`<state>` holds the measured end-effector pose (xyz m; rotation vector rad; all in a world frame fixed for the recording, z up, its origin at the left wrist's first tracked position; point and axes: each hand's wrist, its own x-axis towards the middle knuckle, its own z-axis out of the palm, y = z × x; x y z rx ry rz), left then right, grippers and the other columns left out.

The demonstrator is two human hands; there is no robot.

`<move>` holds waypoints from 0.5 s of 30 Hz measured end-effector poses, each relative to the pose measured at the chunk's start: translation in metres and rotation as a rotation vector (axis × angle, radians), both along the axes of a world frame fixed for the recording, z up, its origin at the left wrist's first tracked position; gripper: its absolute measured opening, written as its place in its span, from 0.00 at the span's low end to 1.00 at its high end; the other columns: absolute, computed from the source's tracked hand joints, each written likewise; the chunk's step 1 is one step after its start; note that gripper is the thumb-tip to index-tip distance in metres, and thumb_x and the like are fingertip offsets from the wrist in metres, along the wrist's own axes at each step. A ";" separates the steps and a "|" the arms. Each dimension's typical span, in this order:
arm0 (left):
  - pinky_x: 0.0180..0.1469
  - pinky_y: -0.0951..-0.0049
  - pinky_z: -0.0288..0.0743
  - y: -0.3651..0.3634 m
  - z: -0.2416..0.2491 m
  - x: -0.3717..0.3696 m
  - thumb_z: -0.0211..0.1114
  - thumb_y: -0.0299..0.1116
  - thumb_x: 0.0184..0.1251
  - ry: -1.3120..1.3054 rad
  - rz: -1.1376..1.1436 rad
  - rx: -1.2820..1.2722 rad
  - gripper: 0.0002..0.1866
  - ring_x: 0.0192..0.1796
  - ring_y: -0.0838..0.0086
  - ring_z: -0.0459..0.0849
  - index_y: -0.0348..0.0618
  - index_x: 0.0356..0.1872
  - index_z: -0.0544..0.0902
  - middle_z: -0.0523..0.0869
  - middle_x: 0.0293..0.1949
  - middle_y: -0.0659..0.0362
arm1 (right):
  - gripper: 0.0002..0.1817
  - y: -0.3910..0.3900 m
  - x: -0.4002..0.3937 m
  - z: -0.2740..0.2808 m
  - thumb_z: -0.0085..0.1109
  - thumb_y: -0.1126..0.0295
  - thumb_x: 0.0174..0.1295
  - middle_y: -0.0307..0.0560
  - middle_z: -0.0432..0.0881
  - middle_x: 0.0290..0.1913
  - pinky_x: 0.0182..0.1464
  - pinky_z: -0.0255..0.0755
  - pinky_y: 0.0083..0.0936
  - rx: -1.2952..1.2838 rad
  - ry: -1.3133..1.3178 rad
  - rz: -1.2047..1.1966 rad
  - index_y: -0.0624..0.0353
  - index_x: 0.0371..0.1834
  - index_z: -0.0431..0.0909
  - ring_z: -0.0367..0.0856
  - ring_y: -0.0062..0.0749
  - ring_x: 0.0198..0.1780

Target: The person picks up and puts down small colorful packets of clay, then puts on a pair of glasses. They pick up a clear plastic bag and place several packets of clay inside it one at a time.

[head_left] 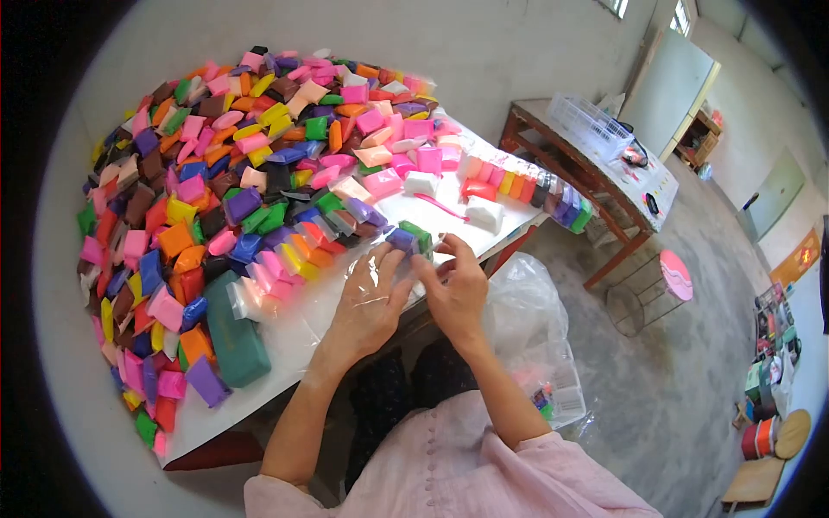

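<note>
A row of small coloured packets (pixel 298 256) lies on the white tabletop, with clear plastic around it that blurs in places. At the row's near right end are a blue packet (pixel 402 240) and a green packet (pixel 420 233). My left hand (pixel 370 298) is closed around the clear plastic by the blue packet, with shiny film across its back. My right hand (pixel 455 289) pinches the plastic edge beside the green packet, thumb and forefinger bent. White packets (pixel 484 213) and a pink plastic spoon (pixel 442 208) lie just beyond my hands.
A large heap of coloured packets (pixel 199 181) covers the table's left and back. A green box (pixel 235 332) lies at its front. Another packed row (pixel 527 186) sits at the right edge. A clear bag (pixel 527 302) is beside my lap; a stool (pixel 648 293) and second table (pixel 596 164) stand right.
</note>
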<state>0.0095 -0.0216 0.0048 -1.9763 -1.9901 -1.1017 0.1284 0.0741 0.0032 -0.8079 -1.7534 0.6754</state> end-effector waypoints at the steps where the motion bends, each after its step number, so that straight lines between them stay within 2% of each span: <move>1: 0.68 0.51 0.62 0.000 0.001 0.002 0.55 0.38 0.73 0.017 0.014 -0.016 0.22 0.64 0.44 0.69 0.33 0.61 0.71 0.71 0.63 0.39 | 0.24 0.003 0.004 -0.003 0.69 0.60 0.57 0.53 0.81 0.40 0.33 0.74 0.32 -0.047 0.049 0.007 0.66 0.50 0.76 0.80 0.35 0.28; 4: 0.68 0.51 0.62 0.000 -0.002 0.002 0.55 0.38 0.74 0.006 0.038 -0.027 0.22 0.64 0.43 0.69 0.33 0.60 0.73 0.71 0.63 0.40 | 0.25 0.022 0.008 -0.003 0.69 0.61 0.59 0.55 0.82 0.46 0.31 0.74 0.29 -0.052 0.073 -0.046 0.70 0.51 0.74 0.80 0.33 0.27; 6: 0.69 0.50 0.60 -0.002 0.004 0.003 0.54 0.39 0.75 0.053 0.015 -0.035 0.21 0.65 0.43 0.69 0.33 0.60 0.73 0.72 0.63 0.40 | 0.19 0.030 -0.001 0.008 0.66 0.62 0.61 0.54 0.84 0.41 0.31 0.73 0.29 0.009 0.203 0.011 0.70 0.44 0.78 0.80 0.31 0.27; 9: 0.67 0.49 0.61 0.003 -0.001 0.001 0.53 0.40 0.75 0.085 0.005 0.013 0.21 0.63 0.43 0.70 0.33 0.59 0.74 0.74 0.61 0.40 | 0.14 0.049 -0.004 0.005 0.62 0.65 0.65 0.51 0.84 0.32 0.31 0.72 0.28 -0.160 0.067 0.210 0.68 0.37 0.80 0.80 0.30 0.27; 10: 0.66 0.49 0.62 0.004 -0.003 -0.002 0.53 0.40 0.75 0.088 0.009 0.040 0.21 0.61 0.43 0.70 0.34 0.59 0.75 0.75 0.60 0.40 | 0.13 0.050 -0.006 0.002 0.61 0.66 0.66 0.50 0.83 0.30 0.31 0.72 0.28 -0.121 0.117 0.171 0.68 0.35 0.80 0.80 0.30 0.26; 12: 0.62 0.49 0.63 0.005 0.001 -0.003 0.54 0.40 0.74 0.100 -0.024 -0.074 0.20 0.57 0.45 0.72 0.34 0.57 0.75 0.77 0.57 0.41 | 0.12 0.047 -0.006 -0.005 0.58 0.68 0.67 0.49 0.82 0.26 0.31 0.71 0.28 -0.046 0.205 0.094 0.67 0.31 0.81 0.79 0.30 0.26; 13: 0.60 0.49 0.64 0.005 0.004 -0.003 0.54 0.40 0.73 0.105 -0.040 -0.132 0.20 0.55 0.46 0.73 0.34 0.56 0.76 0.78 0.55 0.41 | 0.11 0.046 -0.001 -0.007 0.57 0.69 0.68 0.50 0.82 0.27 0.31 0.71 0.28 -0.008 0.190 0.068 0.67 0.33 0.81 0.79 0.31 0.25; 15: 0.57 0.51 0.65 0.007 -0.003 -0.001 0.56 0.38 0.71 0.189 0.027 -0.074 0.18 0.52 0.48 0.73 0.35 0.54 0.77 0.79 0.52 0.42 | 0.10 0.046 0.005 -0.007 0.58 0.69 0.67 0.51 0.82 0.29 0.32 0.72 0.29 0.038 0.147 0.054 0.67 0.36 0.81 0.78 0.32 0.25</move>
